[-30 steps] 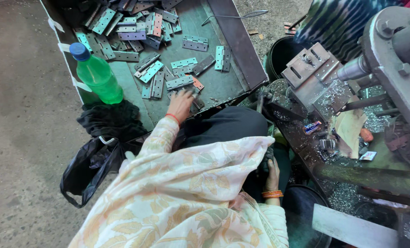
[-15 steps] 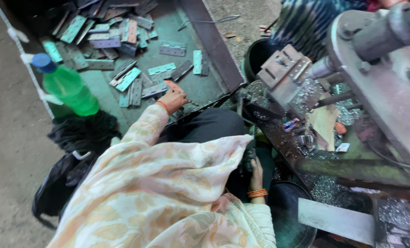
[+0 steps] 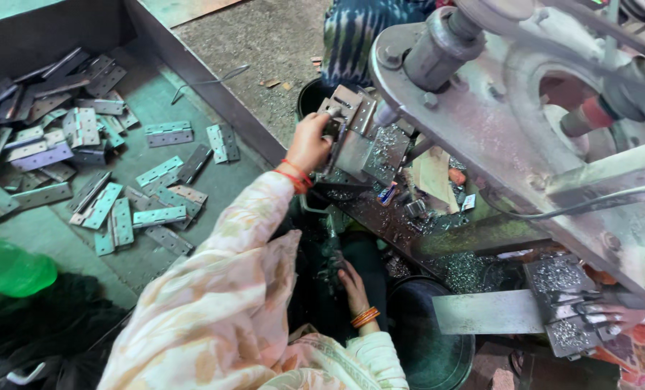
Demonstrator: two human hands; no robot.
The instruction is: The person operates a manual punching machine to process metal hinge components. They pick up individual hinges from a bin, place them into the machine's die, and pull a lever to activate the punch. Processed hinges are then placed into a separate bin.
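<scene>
My left hand, with red bangles at the wrist, reaches up to the metal fixture at the front of a press machine. It pinches a grey metal hinge against that fixture. My right hand, with orange bangles, hangs low in the dark gap under the machine bed, fingers pointing up; what it touches is hidden. Many loose grey hinges lie in a green metal tray to my left.
A green plastic bottle and a black bag sit at the lower left. A black bucket stands below the machine. Metal swarf covers the bed. Another person's hand rests at the lower right by a steel plate.
My left hand has left the hinges in the tray and moved right and up to the machine's fixture. The view has swung right toward the machine. My right hand stays low.
</scene>
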